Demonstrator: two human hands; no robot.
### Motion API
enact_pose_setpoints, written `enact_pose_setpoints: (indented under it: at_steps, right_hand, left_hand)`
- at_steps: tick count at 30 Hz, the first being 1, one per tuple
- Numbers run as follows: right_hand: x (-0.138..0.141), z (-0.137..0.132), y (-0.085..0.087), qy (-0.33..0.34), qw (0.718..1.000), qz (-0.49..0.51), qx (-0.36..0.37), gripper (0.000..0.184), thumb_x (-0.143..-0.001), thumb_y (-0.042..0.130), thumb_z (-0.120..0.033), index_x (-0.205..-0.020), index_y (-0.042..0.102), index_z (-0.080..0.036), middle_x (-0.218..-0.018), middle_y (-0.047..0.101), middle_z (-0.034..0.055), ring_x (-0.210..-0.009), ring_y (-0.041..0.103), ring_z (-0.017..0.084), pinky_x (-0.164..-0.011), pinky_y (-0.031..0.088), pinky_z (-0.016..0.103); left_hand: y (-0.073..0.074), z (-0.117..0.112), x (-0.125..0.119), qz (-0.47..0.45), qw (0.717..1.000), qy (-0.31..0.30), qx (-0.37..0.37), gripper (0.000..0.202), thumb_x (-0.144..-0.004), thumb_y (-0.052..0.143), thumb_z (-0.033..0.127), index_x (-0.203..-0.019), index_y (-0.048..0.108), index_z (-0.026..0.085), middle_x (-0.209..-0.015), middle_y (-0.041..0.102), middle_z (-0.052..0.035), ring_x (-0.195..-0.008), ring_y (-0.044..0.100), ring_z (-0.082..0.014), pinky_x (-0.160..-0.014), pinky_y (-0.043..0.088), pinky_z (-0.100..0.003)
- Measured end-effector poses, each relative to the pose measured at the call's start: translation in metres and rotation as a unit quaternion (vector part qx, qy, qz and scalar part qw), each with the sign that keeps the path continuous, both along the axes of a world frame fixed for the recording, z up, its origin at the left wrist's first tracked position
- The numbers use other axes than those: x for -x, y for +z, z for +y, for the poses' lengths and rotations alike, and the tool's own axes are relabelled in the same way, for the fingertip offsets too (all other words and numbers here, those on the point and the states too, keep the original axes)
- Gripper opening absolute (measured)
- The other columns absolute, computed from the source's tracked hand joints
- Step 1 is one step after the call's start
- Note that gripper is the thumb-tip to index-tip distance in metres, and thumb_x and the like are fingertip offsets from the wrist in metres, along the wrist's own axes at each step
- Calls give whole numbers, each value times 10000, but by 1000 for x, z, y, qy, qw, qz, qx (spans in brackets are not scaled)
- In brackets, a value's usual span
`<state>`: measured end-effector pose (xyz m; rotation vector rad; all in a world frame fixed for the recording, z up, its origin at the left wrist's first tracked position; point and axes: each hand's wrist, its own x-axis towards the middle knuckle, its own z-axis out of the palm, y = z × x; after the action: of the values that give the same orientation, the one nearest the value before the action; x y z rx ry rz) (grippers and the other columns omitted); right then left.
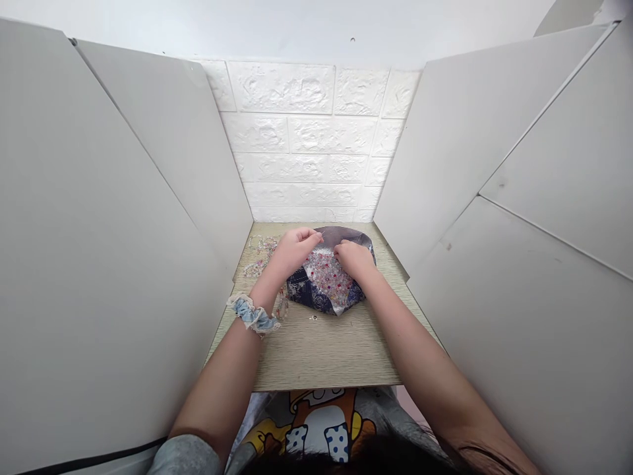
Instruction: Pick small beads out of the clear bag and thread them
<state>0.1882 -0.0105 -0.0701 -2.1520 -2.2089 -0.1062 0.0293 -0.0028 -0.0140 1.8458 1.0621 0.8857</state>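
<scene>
A dark blue patterned cloth pouch (316, 300) lies spread on the small wooden table, its silvery inside full of small pink, red and clear beads (329, 277). Over its left rim is my left hand (297, 249), thumb and forefinger pinched together. A fine, thread-like glint shows at those fingertips, too thin to name. My right hand (353, 257) is over the right side of the beads, fingers curled and closed. Whatever it holds, if anything, is hidden. A gap separates the two hands. Strings of beads (254, 267) lie left of the pouch, partly behind my left forearm.
A tiny ring-like piece (313, 318) rests on the wooden tabletop (326, 359) in front of the pouch. Grey panels (198, 132) (435, 132) close in both sides, and a white brick-pattern wall (306, 165) stands behind. A blue scrunchie (253, 315) circles my left wrist.
</scene>
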Motion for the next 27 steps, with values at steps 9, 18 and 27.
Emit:
enact_pose_setpoints:
  at_steps: [9,18,27]
  right_hand:
    - [-1,-6,8,8,963,240,-120,169,-820,393,-253,-809,545,-182,-858,579,36,-806,534,148,-685,403,259]
    - [19,-26,22,65,588,806,20,247,-667,603,-382,-772,505,-181,-767,599,-13,-686,592,82,-678,481,228]
    - [26,-30,23,63,530,845,27,206,-683,618,-335,-768,512,-181,-743,630,-12,-708,628,99,-643,507,197]
  left_hand:
    - [-8,5,0,7,1000,-11,17,178,-675,418,286,-592,509,158,-481,378,41,-415,314,-65,-398,223,-192]
    - [-2,0,-3,2,999,-33,-6,203,-667,441,279,-573,545,133,-502,403,33,-476,321,-65,-439,242,-190]
    - [-3,-1,-5,-19,997,-72,-2,203,-679,448,277,-569,530,127,-526,437,23,-512,366,-70,-476,273,-197]
